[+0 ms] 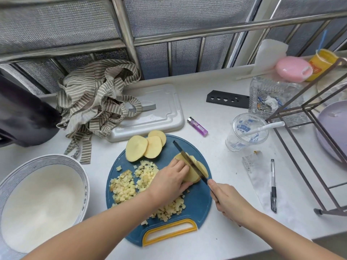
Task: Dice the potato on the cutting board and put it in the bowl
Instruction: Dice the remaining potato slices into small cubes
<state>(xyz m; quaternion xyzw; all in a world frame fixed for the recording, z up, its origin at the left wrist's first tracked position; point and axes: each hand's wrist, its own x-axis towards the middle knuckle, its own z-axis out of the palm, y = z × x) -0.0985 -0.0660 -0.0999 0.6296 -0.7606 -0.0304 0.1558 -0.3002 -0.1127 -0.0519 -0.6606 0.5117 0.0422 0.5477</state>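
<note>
Right grip (228, 200) closed round knife (189, 162) handle; left grip (169, 182) clamped stacked potato slices (195, 173) under the blade, on cutting board (197, 201). Dice (125, 186) lay alongside; bowl (11, 177) held none. Slices judged firm, wet, slippery: hold from above, fingertips tucked

Knife handle (214, 195) within right hand (231, 201); bowl (47, 158) partly beyond left edge.
</note>
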